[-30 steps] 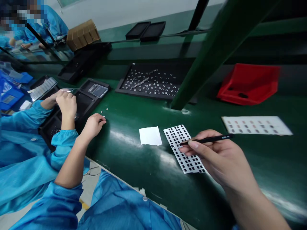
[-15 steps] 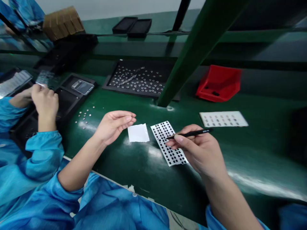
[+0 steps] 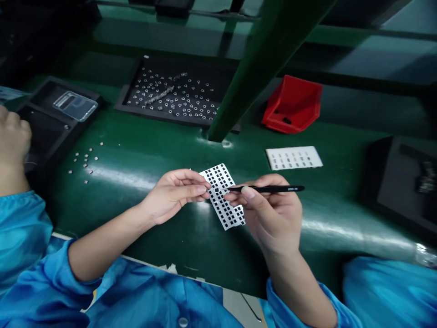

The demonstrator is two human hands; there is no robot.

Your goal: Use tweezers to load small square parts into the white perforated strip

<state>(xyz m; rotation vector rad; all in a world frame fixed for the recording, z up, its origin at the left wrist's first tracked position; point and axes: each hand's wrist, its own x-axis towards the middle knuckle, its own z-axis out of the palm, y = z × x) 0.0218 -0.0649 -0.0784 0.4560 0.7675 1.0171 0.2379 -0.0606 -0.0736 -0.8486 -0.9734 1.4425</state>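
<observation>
- Tweezers (image 3: 273,188), black and slim, held in right hand (image 3: 271,214), tips over sheet (image 3: 221,208).
- Left hand (image 3: 172,196): thumb and fingertips drawn together; cannot tell if anything lies between.
- Sheet: thin, white, dotted with dark squares.
- Glossy green bench (image 3: 143,146) runs from near edge (image 3: 143,262) back to tray (image 3: 201,73).

Post (image 3: 264,64): green, leaning
Worktop (image 3: 153,150): glossy green, beneath post
Glare (image 3: 358,236): right of post's foot
Floor (image 3: 234,303): pale, nearer than post

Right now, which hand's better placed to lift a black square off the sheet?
Probably the right hand: it holds black tweezers, tip over the white sheet. The left hand shows no tool.
</observation>
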